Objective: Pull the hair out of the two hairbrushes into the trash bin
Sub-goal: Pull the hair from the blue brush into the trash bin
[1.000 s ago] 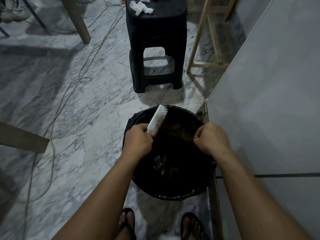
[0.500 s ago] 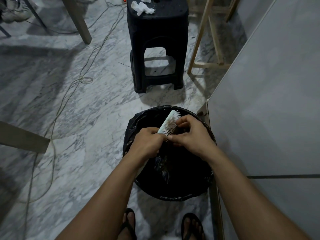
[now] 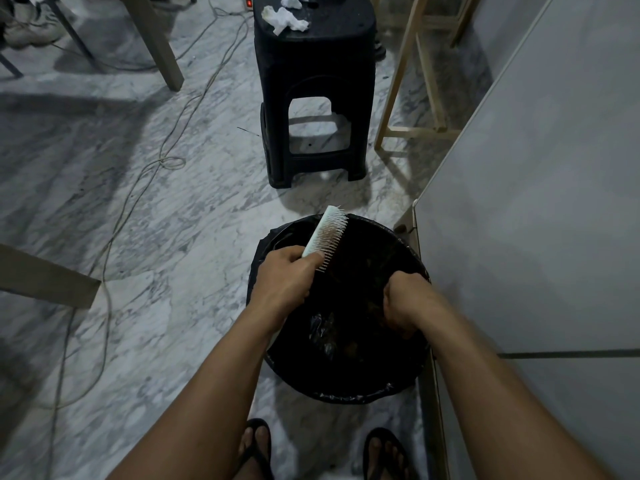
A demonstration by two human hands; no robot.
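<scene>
We cannot see the handle of the pale toothed plastic hairbrush [image 3: 327,237], buried in our left hand [image 3: 284,282]; whether our curled right hand [image 3: 405,303] holds hair is lost in the black-lined round trash bin [image 3: 346,393].

A black plastic stool [image 3: 313,98] stands on the grey-veined marble floor [image 3: 145,237], with crumpled white tissues [image 3: 284,19] on its seat. Thin cables [image 3: 138,188] trail across the floor toward a power strip [image 3: 248,2] with a red switch at the top edge. A pale wooden frame [image 3: 412,81] stands right of the stool, beside a grey cabinet [image 3: 540,202]. Light shoes [image 3: 31,29] lie at top left near a wooden leg [image 3: 156,39].
</scene>
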